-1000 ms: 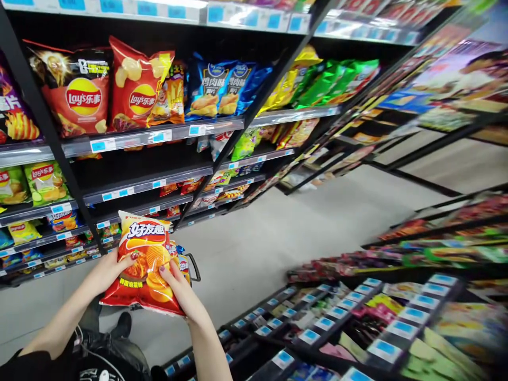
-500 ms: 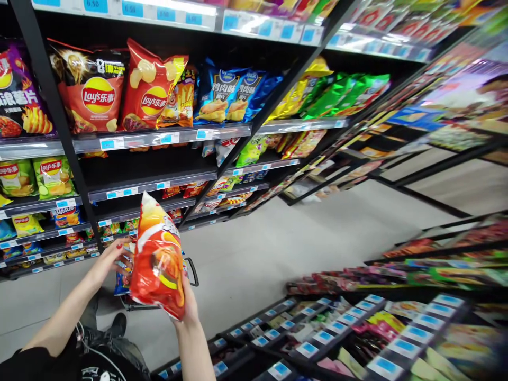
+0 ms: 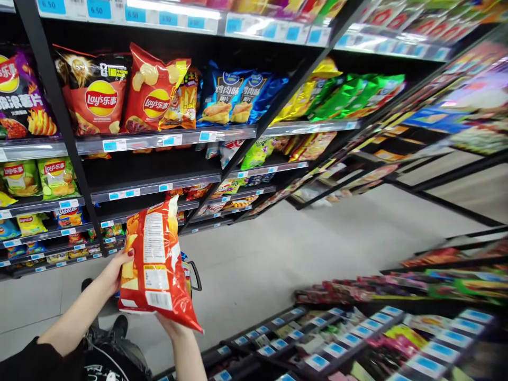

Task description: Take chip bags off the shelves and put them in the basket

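Observation:
A red bag of chips [image 3: 159,264] is held up in front of me, its printed back with text panels and a barcode facing me. My left hand [image 3: 123,264] grips the bag's left edge, thumb on the front and the other fingers hidden behind. Underneath, my right hand [image 3: 172,325] supports the lower part; its fingers are out of sight behind the bag. Behind the bag, part of a cart or basket with a black handle [image 3: 196,278] shows, with a blue packet partly visible in it.
Shelves of chip bags run along the left, with red Lay's bags [image 3: 95,95] and blue bags [image 3: 226,95] on an upper shelf [image 3: 166,138]. Another rack with price tags [image 3: 333,346] slopes along the lower right. Grey floor [image 3: 246,254] lies between them.
The bag has been turned from its front picture side to its printed back. My left hand has closed onto its left edge, and my right hand has shifted beneath it.

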### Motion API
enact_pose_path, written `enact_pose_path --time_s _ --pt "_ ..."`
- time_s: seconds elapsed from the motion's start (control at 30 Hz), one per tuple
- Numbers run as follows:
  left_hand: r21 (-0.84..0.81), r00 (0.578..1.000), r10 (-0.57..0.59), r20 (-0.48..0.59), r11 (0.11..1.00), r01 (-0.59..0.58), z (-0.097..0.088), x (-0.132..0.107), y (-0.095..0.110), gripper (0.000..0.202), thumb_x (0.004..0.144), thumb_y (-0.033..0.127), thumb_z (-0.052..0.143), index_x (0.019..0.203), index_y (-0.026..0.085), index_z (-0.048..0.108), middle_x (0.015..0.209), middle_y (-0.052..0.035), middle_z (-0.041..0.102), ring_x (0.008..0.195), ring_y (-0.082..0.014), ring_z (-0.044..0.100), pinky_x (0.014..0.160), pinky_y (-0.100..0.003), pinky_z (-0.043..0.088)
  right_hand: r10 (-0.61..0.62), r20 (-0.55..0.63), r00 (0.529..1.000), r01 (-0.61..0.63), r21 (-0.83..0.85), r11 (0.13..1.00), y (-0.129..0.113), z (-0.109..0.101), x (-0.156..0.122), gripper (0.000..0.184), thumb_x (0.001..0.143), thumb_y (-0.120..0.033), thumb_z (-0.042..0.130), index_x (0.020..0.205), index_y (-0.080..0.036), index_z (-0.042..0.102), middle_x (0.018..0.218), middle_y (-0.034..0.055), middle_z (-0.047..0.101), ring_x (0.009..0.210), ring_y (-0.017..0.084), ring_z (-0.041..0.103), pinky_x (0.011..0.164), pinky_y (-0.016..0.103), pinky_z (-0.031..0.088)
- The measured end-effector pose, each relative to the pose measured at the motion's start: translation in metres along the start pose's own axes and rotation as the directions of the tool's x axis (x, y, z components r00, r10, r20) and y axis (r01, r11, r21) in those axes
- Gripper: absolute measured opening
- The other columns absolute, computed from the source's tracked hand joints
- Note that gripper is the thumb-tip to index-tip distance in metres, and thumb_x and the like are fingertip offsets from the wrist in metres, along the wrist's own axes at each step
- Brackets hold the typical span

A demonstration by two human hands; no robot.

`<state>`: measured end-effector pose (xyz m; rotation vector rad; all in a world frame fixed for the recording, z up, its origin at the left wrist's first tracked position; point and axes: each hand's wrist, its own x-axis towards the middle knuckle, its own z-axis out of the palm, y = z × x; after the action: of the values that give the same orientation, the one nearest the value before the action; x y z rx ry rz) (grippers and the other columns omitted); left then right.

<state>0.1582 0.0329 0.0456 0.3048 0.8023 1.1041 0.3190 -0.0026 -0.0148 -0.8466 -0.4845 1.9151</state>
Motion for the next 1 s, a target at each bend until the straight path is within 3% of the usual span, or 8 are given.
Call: enact_pose_path --time_s 0.1,0.2,0.33,0.5,0.73,1.0 --pt "0.140 0.993 0.087 -0.079 0.987 -0.076 0.014 -0.005 0.014 0.061 0.057 0.020 0.077 0.109 0.020 0.046 0.093 -0.0068 0.071 0.078 -0.0248 0.068 0.069 -0.034 0.054 -0.047 -0.071 0.996 0.048 0.005 0.999 -0.028 -0.003 -0.004 0.043 0.063 -0.053 0.069 0.097 -0.027 0.064 0.113 0.0041 0.065 0.105 0.026 0.058 0.090 0.040 0.046" --pt "0.298 0.987 0.110 -0.115 0.952 -0.072 0.022 -0.009 0.016 0.067 0.060 0.021 0.075 0.117 0.020 0.040 0.103 -0.0112 0.068 0.082 -0.0271 0.068 0.071 -0.037 0.054 -0.093 -0.043 0.995 0.091 -0.047 0.995 -0.054 0.009 -0.010 0.055 0.064 -0.055 0.067 0.111 -0.027 0.057 0.126 0.0052 0.056 0.114 0.026 0.052 0.094 0.040 0.043" --pt "0.349 0.992 0.049 -0.115 0.937 -0.006 0.020 -0.009 0.011 0.063 0.067 0.028 0.071 0.121 0.019 0.038 0.107 -0.0135 0.066 0.084 -0.0266 0.068 0.073 -0.037 0.055 0.015 -0.050 0.999 -0.021 -0.140 0.990 -0.070 0.025 -0.014 0.077 0.055 -0.036 0.079 0.123 -0.026 0.045 0.115 0.0072 0.063 0.103 0.030 0.060 0.086 0.044 0.047" --pt "0.343 0.992 -0.023 -0.126 0.937 0.066 0.012 -0.010 0.010 0.055 0.069 0.032 0.070 0.115 0.017 0.043 0.103 -0.0137 0.068 0.084 -0.0250 0.068 0.073 -0.034 0.054 0.113 -0.107 0.988 -0.126 -0.123 0.984 -0.066 0.030 -0.013 0.075 0.059 -0.032 0.076 0.125 -0.023 0.044 0.101 0.0053 0.070 0.090 0.029 0.066 0.078 0.042 0.051" --pt "0.353 0.998 -0.016 -0.056 0.935 0.035 0.010 -0.019 0.016 0.042 0.068 0.034 0.071 0.102 0.017 0.055 0.092 -0.0107 0.072 0.080 -0.0246 0.069 0.068 -0.031 0.054 0.128 -0.105 0.986 -0.138 -0.092 0.986 -0.055 0.033 -0.015 0.069 0.061 -0.031 0.075 0.122 -0.020 0.046 0.091 0.0035 0.073 0.083 0.027 0.068 0.076 0.039 0.052" --pt "0.353 0.999 -0.018 -0.049 0.935 0.034 0.007 -0.021 0.015 0.038 0.070 0.032 0.069 0.102 0.017 0.054 0.094 -0.0109 0.072 0.080 -0.0241 0.069 0.071 -0.032 0.055 0.108 -0.094 0.990 -0.116 -0.082 0.990 -0.054 0.039 -0.022 0.061 0.062 -0.030 0.074 0.118 -0.021 0.049 0.095 0.0036 0.072 0.087 0.027 0.067 0.075 0.038 0.053"
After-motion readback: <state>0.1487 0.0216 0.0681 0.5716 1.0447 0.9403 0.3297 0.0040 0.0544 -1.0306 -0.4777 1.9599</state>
